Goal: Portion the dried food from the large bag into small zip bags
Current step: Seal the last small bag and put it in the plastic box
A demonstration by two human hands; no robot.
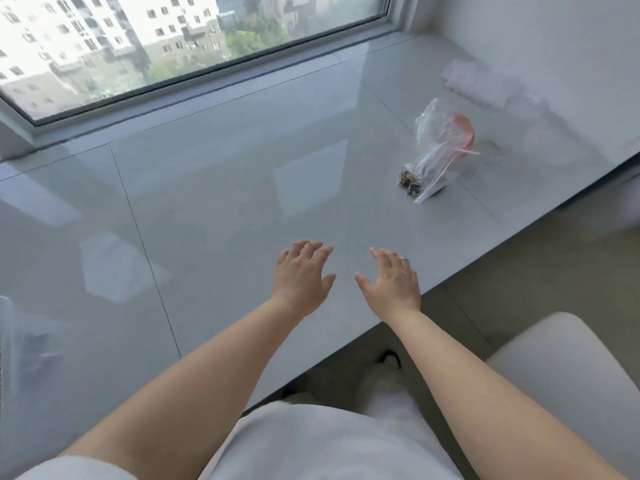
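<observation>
My left hand (301,273) and my right hand (389,280) hover side by side, palms down, over the glossy grey counter (207,209) near its front edge. Both have spread, relaxed fingers and hold nothing. A clear plastic bag (438,150) with a pink zip strip lies far to the right, well beyond my right hand. A few dark pieces of dried food (410,183) sit at its lower end. Behind it, blurred, a flat stack of clear small bags with pink strips (474,86) lies by the wall.
A large window (173,39) runs along the back of the counter. A white chair seat (568,368) stands at the lower right, beside my legs. Blurred clear plastic (24,348) shows at the far left edge. The counter's front edge slants from lower middle to upper right.
</observation>
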